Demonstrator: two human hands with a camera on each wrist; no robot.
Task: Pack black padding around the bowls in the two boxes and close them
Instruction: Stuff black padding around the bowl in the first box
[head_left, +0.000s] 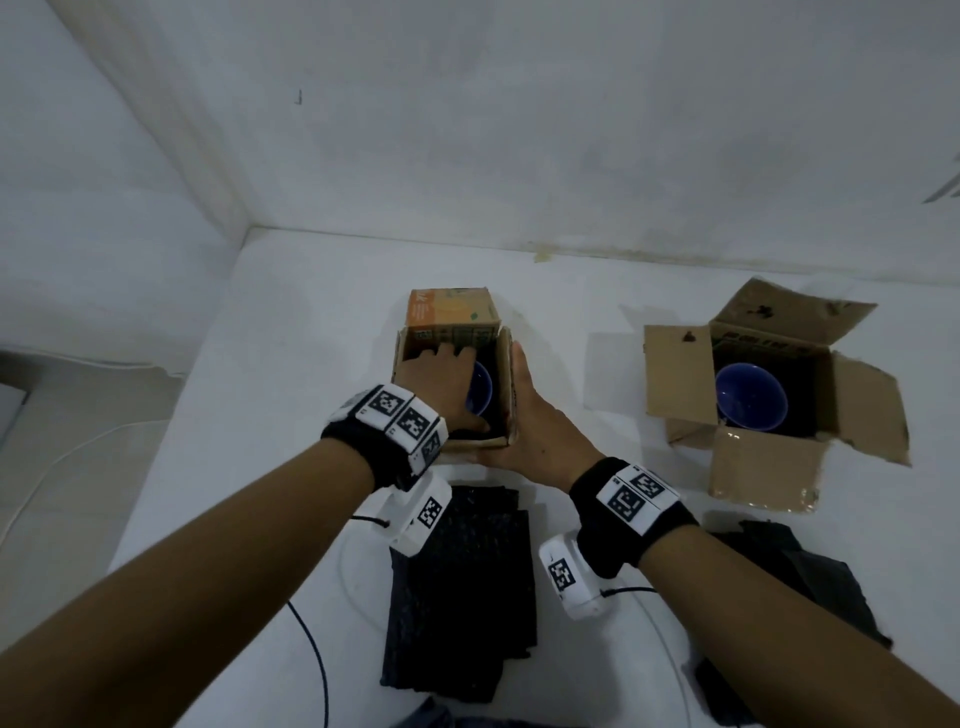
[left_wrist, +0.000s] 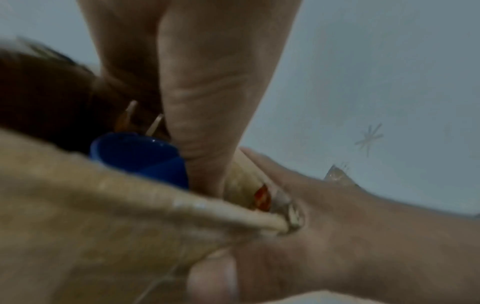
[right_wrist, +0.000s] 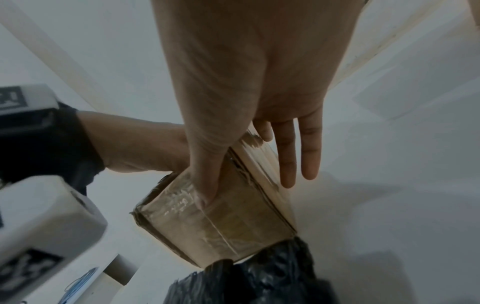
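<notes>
The left cardboard box (head_left: 511, 395) stands open with a blue bowl (head_left: 480, 387) inside. My left hand (head_left: 441, 379) reaches down into it, left of the bowl; its fingertips are hidden in the dark interior. In the left wrist view the thumb (left_wrist: 205, 144) runs down beside the bowl (left_wrist: 140, 156). My right hand (head_left: 524, 410) lies flat against the box's outer right wall, fingers straight. Its thumb (right_wrist: 207, 185) presses the taped near face of the box (right_wrist: 221, 222). The right box (head_left: 680, 374) has its flaps spread, with a blue bowl (head_left: 750, 397) on black padding.
A stack of black padding sheets (head_left: 462, 587) lies in front of the left box, and more black padding (head_left: 795, 582) sits at the near right. The left box's orange printed flap (head_left: 452, 312) stands up at its far side. A black cable (head_left: 311, 649) and a white cable (head_left: 52, 467) trail at left.
</notes>
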